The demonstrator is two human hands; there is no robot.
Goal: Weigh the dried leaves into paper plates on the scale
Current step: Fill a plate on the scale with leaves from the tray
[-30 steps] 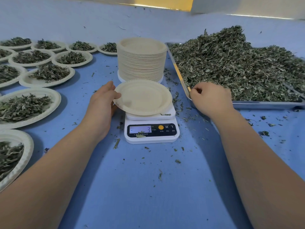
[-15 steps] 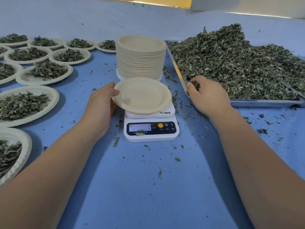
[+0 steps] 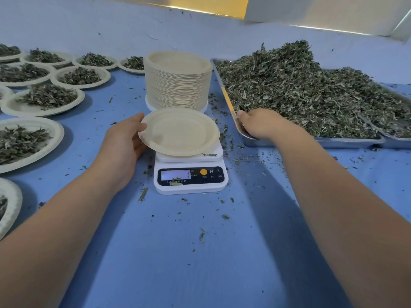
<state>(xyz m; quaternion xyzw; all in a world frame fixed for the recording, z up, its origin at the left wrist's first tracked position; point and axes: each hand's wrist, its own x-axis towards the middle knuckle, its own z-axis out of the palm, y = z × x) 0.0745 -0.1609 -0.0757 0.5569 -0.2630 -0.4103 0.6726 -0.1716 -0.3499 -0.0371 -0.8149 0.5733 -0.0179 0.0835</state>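
The left hand (image 3: 124, 141) pinches the empty paper plate's (image 3: 180, 132) rim, off-centre on the scale (image 3: 191, 174) mid-bench. The right hand (image 3: 264, 124) digs into the tray's (image 3: 333, 142) dried leaves (image 3: 311, 96), grip hidden. Pressure on that rim could skew the reading.

A herb-packing workroom — heaped tray of dried leaves (image 3: 300, 94), scale (image 3: 190, 174), rows of filled plates (image 3: 44, 101).

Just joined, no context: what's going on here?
A person is portioning dried leaves. The left hand grips the rim of an empty plate on the scale. The right hand is dug into the leaves at the near corner of the tray, fingers hidden. Filled plates sit to the left, a plate stack behind the scale.
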